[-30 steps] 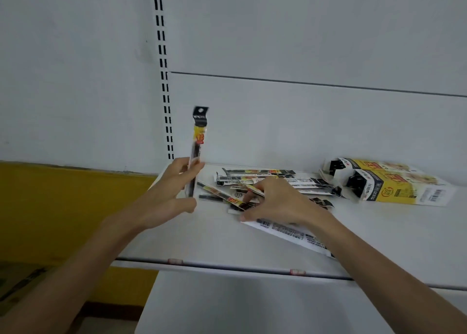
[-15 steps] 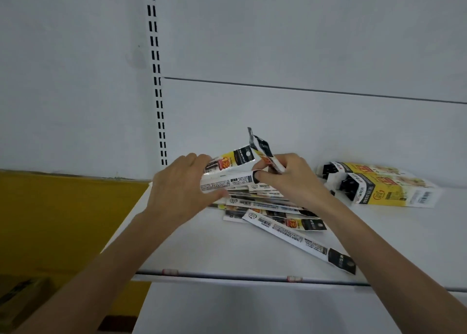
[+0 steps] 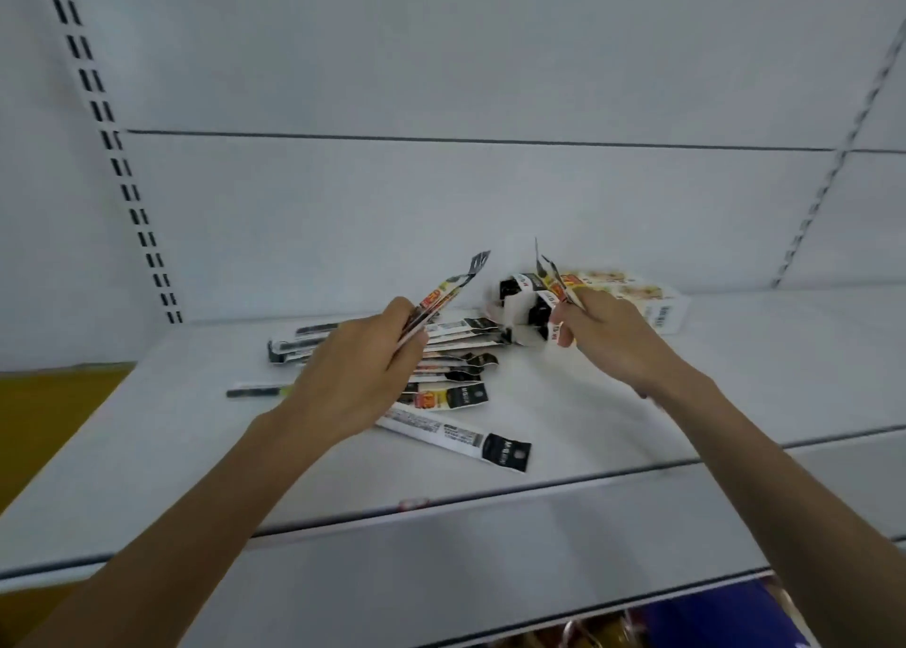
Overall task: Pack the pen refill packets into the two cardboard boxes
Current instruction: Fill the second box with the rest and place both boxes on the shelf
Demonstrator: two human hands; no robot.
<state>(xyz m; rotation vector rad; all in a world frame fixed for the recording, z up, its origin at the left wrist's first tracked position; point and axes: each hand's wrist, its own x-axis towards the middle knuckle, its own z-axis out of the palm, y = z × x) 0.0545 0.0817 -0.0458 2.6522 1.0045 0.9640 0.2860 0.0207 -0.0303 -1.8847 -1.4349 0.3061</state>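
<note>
My left hand [image 3: 360,368] is shut on pen refill packets [image 3: 443,292] that point up and to the right above the shelf. My right hand [image 3: 605,338] grips other refill packets [image 3: 554,275], their tops sticking up right at the open ends of the two cardboard boxes [image 3: 632,287]. The boxes lie side by side at the back of the shelf, white and yellow, partly hidden behind my right hand. A loose pile of packets [image 3: 456,378] lies flat between my hands, and one long white packet [image 3: 456,436] lies nearer the front.
The white shelf [image 3: 147,451] has a front lip [image 3: 490,500] with a small red tag. A single thin refill [image 3: 255,391] lies at the left. Slotted uprights [image 3: 117,157] run up the back wall. Yellow surface at far left, coloured goods below at the bottom right.
My hands have parted: the left keeps its packets over the pile, the right has carried its packets right to the boxes' open ends. The view has swung right and tilted.
</note>
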